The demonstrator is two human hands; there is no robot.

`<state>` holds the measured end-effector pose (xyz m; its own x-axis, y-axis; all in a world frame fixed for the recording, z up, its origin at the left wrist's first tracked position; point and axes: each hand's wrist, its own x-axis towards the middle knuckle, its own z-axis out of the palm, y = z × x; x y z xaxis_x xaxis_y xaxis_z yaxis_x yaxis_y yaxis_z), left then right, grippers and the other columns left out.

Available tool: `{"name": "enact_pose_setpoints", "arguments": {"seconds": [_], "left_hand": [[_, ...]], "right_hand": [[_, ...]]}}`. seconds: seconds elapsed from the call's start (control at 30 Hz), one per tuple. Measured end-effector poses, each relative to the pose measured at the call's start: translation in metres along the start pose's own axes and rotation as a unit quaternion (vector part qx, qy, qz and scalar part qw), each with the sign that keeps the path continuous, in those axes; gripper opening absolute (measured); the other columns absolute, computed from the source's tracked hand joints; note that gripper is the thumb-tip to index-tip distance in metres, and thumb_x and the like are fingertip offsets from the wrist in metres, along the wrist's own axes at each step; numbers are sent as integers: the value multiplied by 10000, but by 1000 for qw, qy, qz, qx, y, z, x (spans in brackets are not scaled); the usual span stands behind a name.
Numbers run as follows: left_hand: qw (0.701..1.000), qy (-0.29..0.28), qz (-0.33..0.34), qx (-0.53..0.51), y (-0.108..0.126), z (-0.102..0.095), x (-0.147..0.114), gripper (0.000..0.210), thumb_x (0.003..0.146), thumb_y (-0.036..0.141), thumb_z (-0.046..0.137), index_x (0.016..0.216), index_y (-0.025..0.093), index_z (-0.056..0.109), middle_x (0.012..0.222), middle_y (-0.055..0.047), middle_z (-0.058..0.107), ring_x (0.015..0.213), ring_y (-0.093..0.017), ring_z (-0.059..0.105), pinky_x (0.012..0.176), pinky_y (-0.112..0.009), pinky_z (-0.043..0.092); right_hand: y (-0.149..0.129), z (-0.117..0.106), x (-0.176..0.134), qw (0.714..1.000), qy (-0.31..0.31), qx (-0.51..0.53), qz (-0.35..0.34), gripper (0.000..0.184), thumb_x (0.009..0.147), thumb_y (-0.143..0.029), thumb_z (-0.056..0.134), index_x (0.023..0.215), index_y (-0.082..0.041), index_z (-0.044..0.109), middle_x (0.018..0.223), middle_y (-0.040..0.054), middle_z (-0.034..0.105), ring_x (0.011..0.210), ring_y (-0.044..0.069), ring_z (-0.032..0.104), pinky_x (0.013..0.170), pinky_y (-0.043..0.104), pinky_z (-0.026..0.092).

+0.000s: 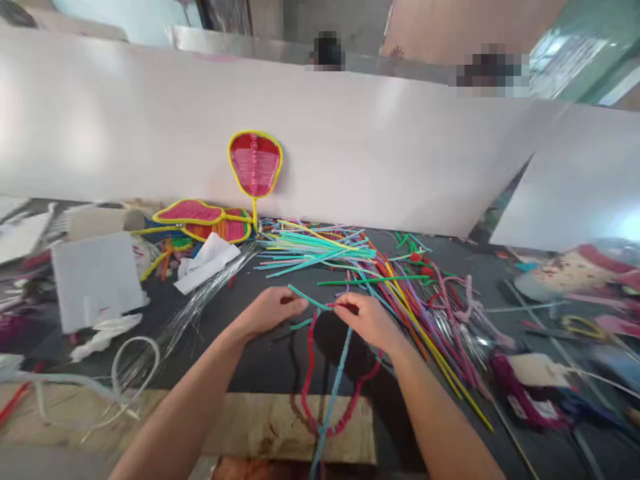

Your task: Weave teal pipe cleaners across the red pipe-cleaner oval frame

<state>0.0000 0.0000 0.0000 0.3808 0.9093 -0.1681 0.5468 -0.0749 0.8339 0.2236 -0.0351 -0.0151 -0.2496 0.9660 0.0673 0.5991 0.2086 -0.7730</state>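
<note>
My left hand point(277, 312) is closed, thumb and fingers pinching a teal pipe cleaner point(315, 302) whose free tip sticks up past the fingertips. My right hand point(366, 319) pinches the joined end beside it, where a short bit of red shows. Below both hands hangs a red pipe cleaner loop point(311, 363), rounded at the bottom. A light blue pipe cleaner stem point(336, 383) runs down across the loop and meets it near its lowest point. Part of the loop's right side is hidden behind my right hand.
Behind my hands lies a pile of teal pipe cleaners point(320, 250); multicoloured ones point(400, 287) spread right. Yellow-edged pink shapes point(256, 167) lean on the white partition point(375, 153). Silver strands point(200, 293) and white paper point(97, 280) lie left, a glue gun point(533, 370) right. A wooden board point(280, 427) is nearest.
</note>
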Motion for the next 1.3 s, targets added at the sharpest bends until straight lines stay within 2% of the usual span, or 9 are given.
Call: {"name": "enact_pose_setpoints", "arguments": {"seconds": [0.13, 0.23, 0.37, 0.47, 0.6, 0.9, 1.03, 1.13, 1.3], "left_hand": [[994, 99, 51, 20, 6, -5, -7, 463, 828, 489, 468, 518, 155, 550, 457, 29, 515, 447, -87, 453, 454, -201, 330], [967, 137, 185, 108, 6, 12, -10, 237, 824, 372, 546, 774, 187, 687, 761, -13, 702, 709, -138, 623, 667, -222, 445], [914, 158, 291, 235, -2, 37, -9, 208, 858, 289, 523, 955, 194, 681, 935, -50, 719, 843, -177, 652, 765, -264, 463], [918, 144, 261, 260, -5, 43, -7, 216, 858, 303, 526, 958, 188, 680, 909, -58, 720, 822, -187, 656, 737, -270, 468], [951, 110, 181, 226, 0, 42, -6, 235, 828, 366, 560, 932, 195, 682, 874, -46, 714, 816, -186, 647, 720, -258, 449], [999, 31, 25, 20, 7, 40, -5, 247, 780, 393, 551, 745, 181, 674, 600, 26, 613, 556, -113, 517, 526, -213, 337], [989, -36, -7, -141, 4, 37, -1, 282, 729, 412, 593, 684, 139, 643, 557, 23, 577, 516, -95, 472, 510, -203, 335], [982, -41, -22, -183, 4, 35, 1, 272, 695, 396, 625, 666, 126, 638, 550, 16, 577, 510, -90, 467, 513, -203, 339], [980, -29, -34, -195, 2, 28, 3, 291, 669, 416, 652, 658, 126, 640, 552, 9, 587, 515, -89, 470, 529, -206, 351]], "right_hand": [[3, 0, 1, 1000, -1, -9, 10, 201, 838, -314, 480, 795, -197, 638, 728, 0, 643, 663, 142, 571, 610, 235, 403], [2, 0, 1, 1000, -6, -6, 2, 203, 843, -303, 470, 787, -199, 635, 705, -4, 630, 637, 137, 558, 582, 230, 396], [0, 0, 0, 1000, 6, -2, 1, 189, 844, -288, 478, 811, -195, 640, 702, -2, 633, 641, 138, 566, 593, 231, 409], [1, 1, 0, 1000, 11, -5, -3, 171, 841, -277, 493, 829, -195, 643, 726, 3, 650, 662, 141, 584, 614, 233, 422], [1, 2, 0, 1000, 13, -2, -15, 151, 839, -257, 505, 833, -195, 642, 766, 10, 667, 692, 143, 601, 632, 234, 430], [-5, 3, -3, 999, 24, 18, -36, 132, 840, -250, 519, 839, -200, 641, 782, 4, 670, 713, 137, 607, 662, 232, 436], [-8, 0, -4, 999, 6, 27, -35, 150, 850, -281, 516, 856, -208, 648, 785, -1, 674, 716, 140, 610, 666, 237, 440], [-5, -6, -5, 999, -13, 44, -23, 214, 875, -337, 487, 957, -222, 647, 915, 18, 689, 836, 164, 627, 738, 260, 455], [8, -19, -4, 992, 58, 105, 26, 338, 910, -421, 400, 1068, -202, 605, 936, 51, 684, 856, 174, 637, 758, 287, 484]]}}
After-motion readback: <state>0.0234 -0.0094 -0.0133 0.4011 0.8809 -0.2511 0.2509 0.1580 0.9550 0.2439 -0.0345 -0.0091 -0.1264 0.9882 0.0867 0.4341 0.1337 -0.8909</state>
